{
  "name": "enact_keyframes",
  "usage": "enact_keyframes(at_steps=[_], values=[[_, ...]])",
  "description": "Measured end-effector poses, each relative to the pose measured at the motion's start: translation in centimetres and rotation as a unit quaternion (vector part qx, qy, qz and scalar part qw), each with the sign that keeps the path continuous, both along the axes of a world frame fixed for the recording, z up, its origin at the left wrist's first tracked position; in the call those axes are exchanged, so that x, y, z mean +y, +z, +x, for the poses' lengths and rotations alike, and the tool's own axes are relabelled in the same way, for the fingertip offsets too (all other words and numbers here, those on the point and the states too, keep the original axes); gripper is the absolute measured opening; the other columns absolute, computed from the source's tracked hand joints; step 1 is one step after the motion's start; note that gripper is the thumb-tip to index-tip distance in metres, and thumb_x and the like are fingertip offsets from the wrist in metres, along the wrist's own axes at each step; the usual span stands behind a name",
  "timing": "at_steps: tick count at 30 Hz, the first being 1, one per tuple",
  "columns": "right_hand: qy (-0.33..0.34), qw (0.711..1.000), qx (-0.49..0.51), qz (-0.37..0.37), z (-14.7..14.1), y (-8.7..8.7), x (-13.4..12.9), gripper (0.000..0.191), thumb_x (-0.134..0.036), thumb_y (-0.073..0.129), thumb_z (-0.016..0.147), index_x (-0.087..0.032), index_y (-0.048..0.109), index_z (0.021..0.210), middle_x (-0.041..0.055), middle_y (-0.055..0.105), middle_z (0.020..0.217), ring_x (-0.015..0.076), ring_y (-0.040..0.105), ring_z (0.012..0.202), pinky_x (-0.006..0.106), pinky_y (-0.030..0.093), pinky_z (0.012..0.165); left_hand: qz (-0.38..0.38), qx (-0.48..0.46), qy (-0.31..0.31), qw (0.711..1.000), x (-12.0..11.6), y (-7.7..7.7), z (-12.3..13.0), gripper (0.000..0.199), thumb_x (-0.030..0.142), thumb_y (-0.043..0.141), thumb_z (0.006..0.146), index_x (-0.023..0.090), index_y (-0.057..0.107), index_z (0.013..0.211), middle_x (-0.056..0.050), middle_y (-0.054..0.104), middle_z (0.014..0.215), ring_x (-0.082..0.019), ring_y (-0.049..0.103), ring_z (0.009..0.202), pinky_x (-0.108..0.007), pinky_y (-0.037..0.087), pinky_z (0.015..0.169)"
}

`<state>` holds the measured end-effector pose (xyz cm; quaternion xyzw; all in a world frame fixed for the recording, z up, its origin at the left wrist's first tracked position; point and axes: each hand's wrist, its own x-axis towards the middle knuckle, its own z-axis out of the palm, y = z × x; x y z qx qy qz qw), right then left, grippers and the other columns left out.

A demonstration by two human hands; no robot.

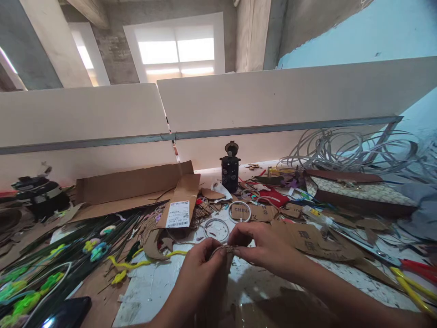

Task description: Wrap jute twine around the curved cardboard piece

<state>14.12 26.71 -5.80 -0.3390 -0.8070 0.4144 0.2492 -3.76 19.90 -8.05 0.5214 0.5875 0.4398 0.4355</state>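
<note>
My left hand point(204, 264) is closed, thumb and fingers pinching a brown twine-like strip point(228, 249) above the front of the table. From the other side my right hand point(256, 243) pinches the same strip, its fingertips close to my left thumb. Most of the strip is hidden by my fingers, and I cannot tell whether it is twine or twine-wrapped cardboard. Just beyond my hands lie a white ring point(239, 212) and a thin wire ring point(216, 230). A crescent-shaped cardboard piece point(155, 246) and a yellow fuzzy cord point(143, 262) lie to the left.
An open cardboard box point(136, 182) stands at the back left, beside a black bottle point(230, 172) with its lid up. To the right are red-handled scissors point(392, 259), cardboard scraps point(317, 239), a handbag point(358, 193) and coiled tubing point(341, 146). A phone point(66, 313) lies front left.
</note>
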Motion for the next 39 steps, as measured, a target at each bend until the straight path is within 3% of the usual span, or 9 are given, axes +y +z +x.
enact_keyframes(at_steps=[6,12,18,24,27,31,39], values=[[0.008,0.998,0.026,-0.055,0.1,0.8,0.1,0.014,-0.026,0.068,0.084,-0.017,0.074,0.092,0.0030,0.072,0.085,0.0172,0.062,0.079,0.026,0.046,0.068,0.012,-0.008,0.002,1.000,0.2,0.3,-0.4,0.023,0.039,0.062,0.078,0.017,0.067,0.078,-0.004,0.065,0.074,-0.021,0.057,0.074,-0.030,0.041,0.068],[-0.012,0.999,0.021,-0.049,0.4,1.0,0.4,0.021,-0.033,0.069,0.083,-0.016,0.073,0.093,0.0037,0.070,0.083,0.0171,0.059,0.076,0.027,0.044,0.067,0.005,-0.067,0.028,0.997,0.1,0.7,-0.1,0.028,0.045,0.068,0.072,0.017,0.065,0.073,-0.002,0.062,0.069,-0.019,0.054,0.068,-0.028,0.041,0.064],[-0.006,0.998,0.003,-0.056,0.1,0.1,0.4,0.013,-0.028,0.069,0.080,-0.015,0.071,0.082,0.0020,0.067,0.076,0.0157,0.058,0.070,0.026,0.043,0.064,-0.032,-0.094,0.022,0.995,-0.1,1.0,0.4,0.031,0.047,0.070,0.067,0.018,0.061,0.070,0.001,0.058,0.064,-0.016,0.049,0.062,-0.027,0.038,0.060],[0.016,0.998,-0.006,-0.055,0.2,-0.2,0.6,0.009,-0.024,0.070,0.077,-0.015,0.070,0.078,-0.0002,0.063,0.070,0.0140,0.053,0.066,0.025,0.039,0.060,-0.020,-0.022,-0.024,0.999,0.0,0.9,0.4,0.031,0.047,0.068,0.070,0.017,0.062,0.070,0.001,0.055,0.066,-0.016,0.048,0.065,-0.028,0.036,0.062],[0.029,0.997,0.004,-0.076,0.3,-0.3,0.8,0.013,-0.028,0.070,0.080,-0.015,0.072,0.082,-0.0004,0.062,0.070,0.0133,0.052,0.065,0.024,0.038,0.059,-0.028,-0.035,-0.026,0.999,0.0,0.9,0.2,0.034,0.050,0.069,0.072,0.017,0.062,0.072,0.002,0.054,0.065,-0.015,0.046,0.063,-0.027,0.035,0.060],[0.040,0.991,0.033,-0.120,0.4,-0.2,1.0,0.019,-0.032,0.069,0.083,-0.014,0.073,0.087,0.0000,0.061,0.071,0.0127,0.051,0.065,0.024,0.038,0.058,-0.042,-0.081,-0.017,0.996,-0.1,0.8,0.0,0.040,0.055,0.076,0.067,0.017,0.063,0.072,0.001,0.057,0.063,-0.015,0.049,0.060,-0.026,0.035,0.058],[0.033,0.994,0.021,-0.100,0.4,-0.8,0.9,0.006,-0.022,0.068,0.080,-0.015,0.069,0.079,-0.0011,0.061,0.066,0.0120,0.051,0.062,0.023,0.036,0.055,-0.046,-0.067,-0.052,0.995,0.2,1.1,0.1,0.042,0.057,0.076,0.068,0.016,0.066,0.075,-0.002,0.064,0.069,-0.019,0.057,0.068,-0.029,0.041,0.066]])
